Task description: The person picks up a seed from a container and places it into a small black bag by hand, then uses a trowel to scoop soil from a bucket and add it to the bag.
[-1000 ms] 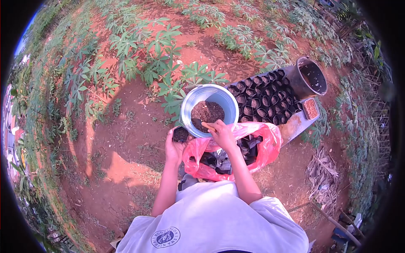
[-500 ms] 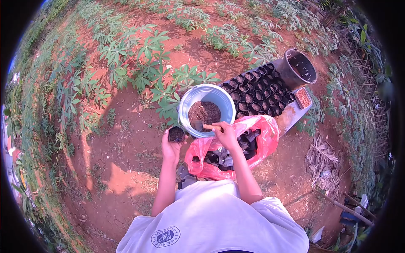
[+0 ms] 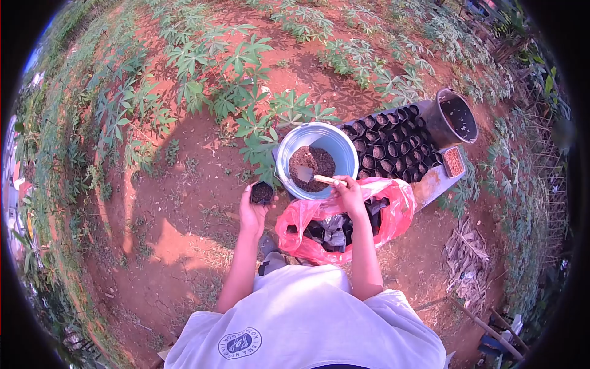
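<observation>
My left hand (image 3: 253, 212) is wrapped round a small black seedling bag (image 3: 262, 193) that holds dark soil, left of the blue bucket. With my right hand (image 3: 349, 195) I grip the wooden handle of a small trowel (image 3: 324, 179). Its metal blade rests at the soil (image 3: 321, 160) inside the light blue bucket (image 3: 349, 147). Below the bucket, a pink plastic bag (image 3: 393, 227) stands open with black seedling bags (image 3: 335, 234) inside. My right forearm passes over it and hides part of it.
Rows of soil-filled black seedling bags (image 3: 390, 144) stand on a board (image 3: 435, 184) at the right. A dark bucket (image 3: 452, 117) and a small tray of reddish bits (image 3: 453, 162) sit at its far end. Leafy plants (image 3: 246, 80) grow beyond, and dry leaves (image 3: 467, 258) lie at right.
The trowel's blade has shifted up and shows more plainly over the soil. My right hand has drawn back a little toward the bucket's rim. The whole view has shifted slightly.
</observation>
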### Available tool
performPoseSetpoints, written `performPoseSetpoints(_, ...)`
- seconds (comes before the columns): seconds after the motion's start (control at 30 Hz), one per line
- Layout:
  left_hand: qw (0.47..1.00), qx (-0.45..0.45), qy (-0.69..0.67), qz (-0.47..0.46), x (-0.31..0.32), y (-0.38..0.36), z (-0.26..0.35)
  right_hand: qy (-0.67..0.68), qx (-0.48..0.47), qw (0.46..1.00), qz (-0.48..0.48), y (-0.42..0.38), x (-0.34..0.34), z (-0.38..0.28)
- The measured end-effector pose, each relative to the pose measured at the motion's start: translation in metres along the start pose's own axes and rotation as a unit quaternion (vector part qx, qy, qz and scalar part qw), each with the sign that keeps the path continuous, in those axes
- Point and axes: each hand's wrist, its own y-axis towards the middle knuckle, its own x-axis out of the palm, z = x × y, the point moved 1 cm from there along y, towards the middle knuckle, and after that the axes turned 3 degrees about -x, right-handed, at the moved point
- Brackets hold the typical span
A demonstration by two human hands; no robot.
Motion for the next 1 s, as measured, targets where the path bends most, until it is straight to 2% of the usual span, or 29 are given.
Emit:
performPoseSetpoints(0.1, 1.0, 0.005, 0.007, 0.015, 0.005, -0.006, -0.007, 0.069, 0.027, 0.997, -0.001, 0.001, -0.009, -0.005)
performPoseSetpoints(0.2, 1.0, 0.01, -0.007, 0.027, 0.015, -0.015, -0.015, 0.05, -0.018, 0.998, -0.015, 0.005, -0.019, -0.009)
performPoseSetpoints(0.4, 0.996, 0.017, -0.068, 0.052, 0.035, -0.025, -0.053, 0.027, -0.041, 0.997, -0.055, 0.004, -0.046, -0.04)
performPoseSetpoints(0.5, 0.998, 0.042, -0.016, 0.053, 0.053, -0.032, -0.066, 0.069, -0.068, 0.992, -0.083, -0.001, -0.064, -0.055)
performPoseSetpoints(0.77, 0.995, 0.046, 0.013, 0.083, 0.097, -0.045, -0.108, 0.131, -0.048, 0.98, -0.145, -0.019, -0.122, -0.077)
performPoseSetpoints(0.87, 0.996, 0.017, 0.04, 0.079, 0.118, -0.051, -0.116, 0.088, -0.069, 0.978, -0.174, -0.022, -0.136, -0.081)
performPoseSetpoints(0.93, 0.998, -0.039, 0.042, 0.035, 0.12, -0.047, -0.128, 0.083, -0.076, 0.977, -0.182, -0.024, -0.144, -0.082)
performPoseSetpoints(1.0, 0.998, -0.043, 0.05, 0.003, 0.126, -0.048, -0.132, 0.073, -0.077, 0.973, -0.203, -0.025, -0.15, -0.081)
